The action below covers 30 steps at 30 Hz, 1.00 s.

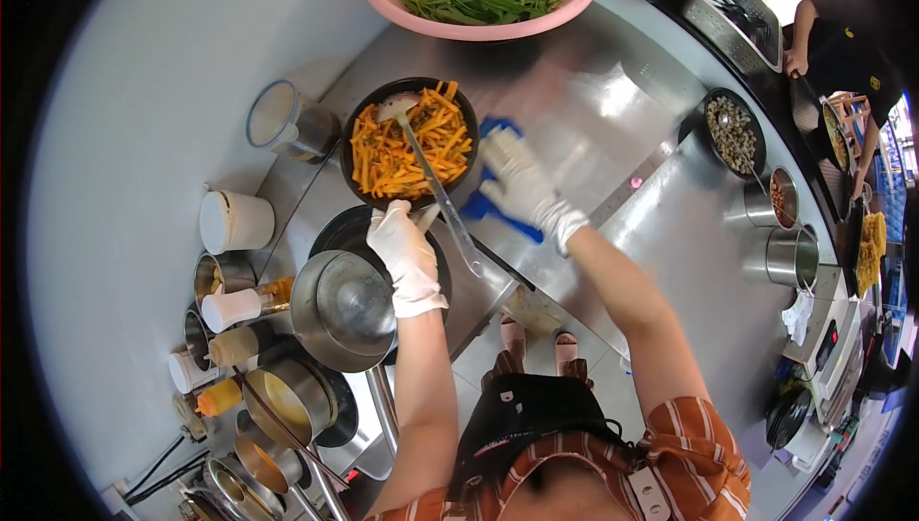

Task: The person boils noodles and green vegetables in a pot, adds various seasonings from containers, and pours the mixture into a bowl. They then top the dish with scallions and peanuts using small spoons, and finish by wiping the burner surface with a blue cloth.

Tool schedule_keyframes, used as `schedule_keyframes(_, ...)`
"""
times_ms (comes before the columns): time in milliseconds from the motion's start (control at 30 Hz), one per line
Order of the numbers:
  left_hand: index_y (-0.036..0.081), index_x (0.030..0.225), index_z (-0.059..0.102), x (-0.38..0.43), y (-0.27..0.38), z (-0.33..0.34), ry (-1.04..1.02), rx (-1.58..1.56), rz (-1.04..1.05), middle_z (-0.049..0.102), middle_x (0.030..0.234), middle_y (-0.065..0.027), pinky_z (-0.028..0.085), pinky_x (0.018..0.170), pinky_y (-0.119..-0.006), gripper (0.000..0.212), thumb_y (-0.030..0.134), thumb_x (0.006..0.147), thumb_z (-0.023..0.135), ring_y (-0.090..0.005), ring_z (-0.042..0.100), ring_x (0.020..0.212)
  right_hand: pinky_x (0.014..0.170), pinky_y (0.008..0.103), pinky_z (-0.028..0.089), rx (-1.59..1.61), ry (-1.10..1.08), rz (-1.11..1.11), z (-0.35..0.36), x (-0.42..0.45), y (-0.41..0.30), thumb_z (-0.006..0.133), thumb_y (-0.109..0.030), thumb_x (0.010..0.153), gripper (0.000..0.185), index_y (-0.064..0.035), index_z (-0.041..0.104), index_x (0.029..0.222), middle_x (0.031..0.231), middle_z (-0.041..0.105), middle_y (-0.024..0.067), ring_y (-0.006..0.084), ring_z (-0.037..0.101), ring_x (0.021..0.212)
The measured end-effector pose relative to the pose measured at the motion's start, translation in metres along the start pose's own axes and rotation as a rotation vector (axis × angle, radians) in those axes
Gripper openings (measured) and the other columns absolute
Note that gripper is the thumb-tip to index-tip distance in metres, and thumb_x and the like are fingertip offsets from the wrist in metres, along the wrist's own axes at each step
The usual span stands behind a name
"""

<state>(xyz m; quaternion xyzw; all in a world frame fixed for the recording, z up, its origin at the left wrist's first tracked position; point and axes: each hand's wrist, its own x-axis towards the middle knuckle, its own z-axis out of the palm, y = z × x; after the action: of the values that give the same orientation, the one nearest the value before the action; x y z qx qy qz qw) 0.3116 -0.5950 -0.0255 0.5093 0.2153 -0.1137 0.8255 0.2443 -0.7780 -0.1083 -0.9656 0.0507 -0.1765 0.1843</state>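
My gloved left hand (406, 255) grips the near rim of a black bowl (350, 162) filled with orange strips of food (373, 169). A metal ladle (441, 194) rests in the bowl, its handle slanting over the rim towards me. Just right of the bowl, my gloved right hand (520, 180) lies spread, palm down, on a blue cloth (528, 229) against the steel counter; it is blurred. Below the bowl, a steel pan (344, 313) sits partly over a dark pan (334, 234).
A pink basket (488, 31) of green leaves stands at the far side. Lidded tubs, bottles and saucepans (287, 392) crowd the left. On the right are a black bowl of chopped food (732, 133) and steel pots (786, 255). Another person (840, 40) holds a pan at the far right.
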Motion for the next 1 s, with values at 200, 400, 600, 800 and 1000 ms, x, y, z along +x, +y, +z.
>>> schedule_keyframes(200, 0.001, 0.083, 0.060, 0.018, -0.037, -0.015, -0.322, 0.719, 0.567, 0.059, 0.078, -0.0119, 0.054, 0.063, -0.037, 0.018, 0.009, 0.071, 0.071, -0.0252, 0.059, 0.068, 0.108, 0.0451, 0.035, 0.564, -0.227, -0.042, 0.031, -0.082, -0.105, 0.058, -0.016, 0.082, 0.051, -0.0050, 0.052, 0.132, 0.137, 0.047, 0.0223, 0.0403, 0.042, 0.129)
schedule_keyframes(400, 0.004, 0.103, 0.054, -0.019, -0.082, 0.052, -0.189, 0.040, -0.167, 0.051, 0.078, -0.0005, 0.058, 0.051, -0.033, 0.017, 0.002, 0.086, 0.052, -0.0133, 0.052, 0.061, 0.116, 0.0372, 0.020, 0.186, -0.376, 0.018, 0.048, -0.132, -0.120, 0.038, -0.032, 0.099, 0.056, -0.0087, 0.028, 0.149, 0.152, 0.033, 0.0106, 0.0245, 0.030, 0.141)
schedule_keyframes(600, 0.003, 0.141, 0.040, -0.024, -0.079, 0.031, -0.252, 0.002, -0.144, 0.061, 0.109, -0.0088, 0.059, 0.064, -0.035, 0.052, 0.000, 0.090, 0.049, -0.0231, 0.064, 0.085, 0.117, 0.0371, 0.019, 0.579, -0.078, 0.111, 0.056, -0.129, -0.157, 0.037, -0.030, 0.101, 0.056, -0.0076, 0.022, 0.151, 0.154, 0.028, 0.0109, 0.0227, 0.027, 0.142)
schedule_keyframes(800, 0.002, 0.128, 0.057, -0.127, 0.036, -0.063, -0.156, 1.140, 0.742, 0.064, 0.115, -0.0210, 0.049, 0.093, -0.037, 0.054, 0.026, 0.082, 0.074, -0.0302, 0.063, 0.107, 0.117, 0.0466, 0.017, 0.386, -0.085, 0.231, 0.061, -0.094, -0.148, 0.054, -0.038, 0.089, 0.077, 0.0051, 0.025, 0.146, 0.150, 0.031, 0.0236, 0.0363, 0.026, 0.141)
schedule_keyframes(1000, -0.007, 0.133, 0.046, -0.174, 0.088, -0.301, 0.021, 1.766, 0.253, 0.066, 0.099, -0.0231, 0.053, 0.079, -0.038, 0.083, 0.046, 0.077, 0.077, -0.0317, 0.067, 0.090, 0.117, 0.0491, 0.017, -0.127, -0.076, 0.163, 0.061, -0.050, -0.172, 0.060, -0.033, 0.086, 0.079, 0.0102, 0.028, 0.143, 0.147, 0.031, 0.0299, 0.0418, 0.027, 0.140)
